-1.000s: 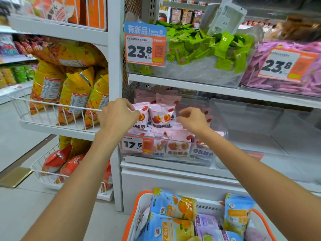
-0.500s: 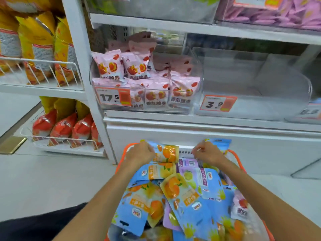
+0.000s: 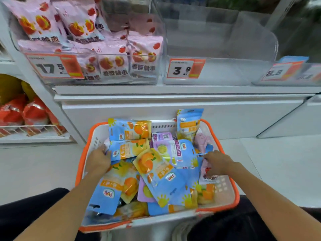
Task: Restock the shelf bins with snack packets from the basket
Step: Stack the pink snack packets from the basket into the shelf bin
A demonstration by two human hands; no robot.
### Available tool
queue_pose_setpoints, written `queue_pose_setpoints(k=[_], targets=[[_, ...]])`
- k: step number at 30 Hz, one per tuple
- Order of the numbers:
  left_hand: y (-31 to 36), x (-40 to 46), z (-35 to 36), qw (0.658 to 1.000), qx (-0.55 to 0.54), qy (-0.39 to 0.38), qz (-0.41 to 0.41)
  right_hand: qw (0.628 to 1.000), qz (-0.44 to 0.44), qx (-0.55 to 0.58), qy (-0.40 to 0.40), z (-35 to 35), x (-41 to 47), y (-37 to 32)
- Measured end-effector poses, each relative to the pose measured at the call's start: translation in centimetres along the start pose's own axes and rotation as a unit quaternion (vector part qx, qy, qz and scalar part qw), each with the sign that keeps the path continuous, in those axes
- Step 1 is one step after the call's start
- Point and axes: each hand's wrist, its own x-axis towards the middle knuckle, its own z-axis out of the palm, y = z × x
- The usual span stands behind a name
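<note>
both hands deep in the white, orange-rimmed plastic basket (image 3: 224, 188) of glossy blue pouches (image 3: 156, 173). left hand (image 3: 98, 160) curls onto a flat pouch's edge; right hand (image 3: 218, 163) pinches a pink packet (image 3: 207, 173). clear, boxy shelf bin (image 3: 217, 75) above.

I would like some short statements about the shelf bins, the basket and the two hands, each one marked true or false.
1. Both hands are down in the basket. True: the left hand and the right hand are among the packets.
2. The bin with the 3.9 price tag is full of packets. False: it looks empty.
3. The pink packets fill the bin with the 17.5 tag. True.
4. The basket rim is green. False: it is orange.
5. Most packets in the basket are blue with orange fruit pictures. True.
</note>
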Motion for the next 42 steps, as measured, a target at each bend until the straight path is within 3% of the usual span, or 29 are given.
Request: queue_pose_setpoints(k=[3, 6, 9, 12, 13, 15, 18, 22, 27, 29, 32, 37, 42], targets=[[0.1, -0.5, -1.1, 1.000, -0.011, 0.021, -0.002, 0.998, -0.002, 0.039, 0.048, -1.4, 0.2, -1.0], [1.4, -1.6, -2.4, 0.996, 0.039, 0.083, -0.022, 0.969, 0.023, 0.221, 0.108, -3.8, 0.0, -3.4], [1.7, -2.8, -3.9, 0.980, -0.002, 0.188, 0.067, 0.879, 0.027, 0.440, 0.184, -5.9, 0.4, -6.9], [2.0, -5.6, -4.7, 0.968, 0.008, 0.163, 0.189, 0.792, 0.025, 0.593, 0.147, -6.6, 1.2, -10.1], [2.1, -6.4, -4.7, 0.970, 0.029, 0.122, 0.207, 0.789, 0.024, 0.603, 0.119, -6.3, 1.6, -11.1], [1.6, -7.0, -4.4, 0.977, 0.057, 0.053, 0.198, 0.834, 0.030, 0.543, 0.091, -5.2, 2.2, -12.4], [0.6, -5.9, -5.1, 0.993, 0.003, 0.072, 0.094, 0.893, 0.036, 0.439, 0.090, -4.2, 2.7, -12.9], [-0.3, -3.0, -6.3, 0.994, -0.006, 0.111, 0.012, 0.920, -0.029, 0.371, 0.122, -5.0, 2.9, -12.7], [0.0, -0.4, -6.5, 0.997, 0.052, 0.011, -0.055, 0.952, -0.106, 0.287, 0.024, -6.8, 4.1, -13.7], [0.0, -0.6, -5.8, 0.995, 0.062, -0.003, -0.076, 0.948, -0.119, 0.294, -0.014, -7.5, 4.1, -13.9], [-0.9, -1.1, -4.7, 0.994, 0.088, 0.017, -0.066, 0.947, -0.104, 0.303, 0.005, -8.3, 3.4, -13.4], [-1.4, -2.8, -4.7, 0.997, 0.021, 0.073, 0.029, 0.856, -0.126, 0.501, 0.008, -10.1, 0.2, -12.1], [1.8, -3.9, -7.2, 0.994, -0.046, 0.077, 0.058, 0.815, -0.199, 0.544, 0.021, -13.0, -3.4, -12.4]])
